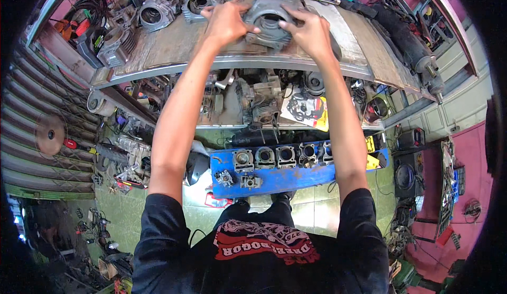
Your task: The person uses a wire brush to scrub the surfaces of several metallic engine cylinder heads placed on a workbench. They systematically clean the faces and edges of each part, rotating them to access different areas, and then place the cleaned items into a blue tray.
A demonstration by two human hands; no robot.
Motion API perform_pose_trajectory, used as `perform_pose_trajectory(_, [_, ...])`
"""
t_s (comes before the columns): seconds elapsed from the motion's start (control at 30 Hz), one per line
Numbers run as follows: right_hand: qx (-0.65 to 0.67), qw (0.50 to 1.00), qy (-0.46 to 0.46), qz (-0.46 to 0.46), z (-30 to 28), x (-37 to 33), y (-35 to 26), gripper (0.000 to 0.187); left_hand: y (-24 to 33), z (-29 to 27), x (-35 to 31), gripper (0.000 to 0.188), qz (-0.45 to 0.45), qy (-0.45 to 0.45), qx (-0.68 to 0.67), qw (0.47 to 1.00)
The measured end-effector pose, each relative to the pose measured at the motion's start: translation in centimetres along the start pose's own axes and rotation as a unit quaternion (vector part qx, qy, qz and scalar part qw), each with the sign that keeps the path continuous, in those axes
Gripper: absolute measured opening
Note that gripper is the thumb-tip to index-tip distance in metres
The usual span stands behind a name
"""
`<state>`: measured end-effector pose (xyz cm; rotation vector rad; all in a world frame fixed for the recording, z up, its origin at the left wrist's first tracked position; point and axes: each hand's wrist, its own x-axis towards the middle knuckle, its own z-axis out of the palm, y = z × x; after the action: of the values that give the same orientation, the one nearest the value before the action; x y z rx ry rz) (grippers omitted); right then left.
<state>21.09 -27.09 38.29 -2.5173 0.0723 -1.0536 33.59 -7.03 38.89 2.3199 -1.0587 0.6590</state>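
Observation:
Both my hands are at the metal-edged shelf (158, 48), on either side of a grey metal engine cylinder block (264, 16) with a round bore. My left hand (228, 23) grips its left side, thumb pointing inward along the front. On the opposite side my right hand (310, 34) holds the block, its thumb and fingers bent against the metal. The block is slightly blurred, and I cannot tell whether it rests on the shelf. Left of my left hand stands another cylinder block (202, 2), and further left a third cylinder block (158, 13).
A finned cylinder (117, 45) stands at the shelf's left end; a long dark exhaust muffler (406, 43) lies at the right. Below, engine parts crowd a lower shelf (222, 118). A blue bench (285, 180) before my legs carries several cylinder blocks and two carburettors.

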Motion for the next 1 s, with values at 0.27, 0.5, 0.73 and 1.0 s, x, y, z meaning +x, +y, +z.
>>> perform_pose_trajectory(0.27, [0.008,0.996,-0.073,0.045,4.8,3.6,-0.6,0.048,-4.0,-0.3,1.2,0.074,-0.067,-0.079,0.012,0.995])
perform_pose_trajectory(0.5, [-0.168,0.98,-0.044,-0.092,4.5,1.5,-1.5,0.07,-4.0,0.6,-0.8,0.085,0.07,0.054,0.124,0.988])
perform_pose_trajectory(0.73, [-0.174,0.973,0.004,-0.151,6.3,0.7,-0.6,0.087,-4.8,1.0,-1.0,0.077,0.12,0.035,0.111,0.986])
perform_pose_trajectory(1.0, [-0.25,0.957,-0.122,-0.079,6.1,2.8,-1.5,0.094,-3.8,-1.2,0.3,0.072,0.033,-0.052,0.089,0.994])
